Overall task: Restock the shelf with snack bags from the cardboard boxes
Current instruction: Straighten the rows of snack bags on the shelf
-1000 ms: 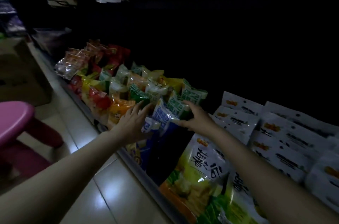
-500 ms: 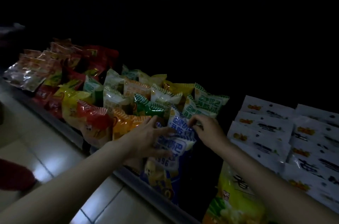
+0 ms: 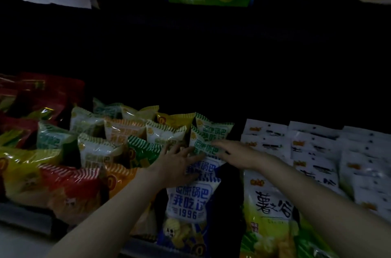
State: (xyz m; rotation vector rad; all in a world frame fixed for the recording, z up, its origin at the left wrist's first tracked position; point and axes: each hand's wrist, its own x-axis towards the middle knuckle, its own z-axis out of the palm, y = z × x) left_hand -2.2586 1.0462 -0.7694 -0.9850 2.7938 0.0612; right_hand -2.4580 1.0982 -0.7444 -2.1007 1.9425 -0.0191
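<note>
Left hand (image 3: pixel 179 164) spread flat on blue snack bag (image 3: pixel 190 198); right hand (image 3: pixel 234 152) flat, fingers straight, on green-striped bag (image 3: pixel 204 143) just behind. Press evenly, seat bag upright, avoid toppling neighbours left of grip.

Both hands (image 3: pixel 179 164) (image 3: pixel 239 153) press shelved snack bags (image 3: pixel 203 145).

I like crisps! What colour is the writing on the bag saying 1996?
Blue writing on the white plastic snack bag, head view.

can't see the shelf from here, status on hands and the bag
Left hand and right hand open, flat on blue-and-white snack bag at shelf front. Green-striped bags crowd behind.
</note>
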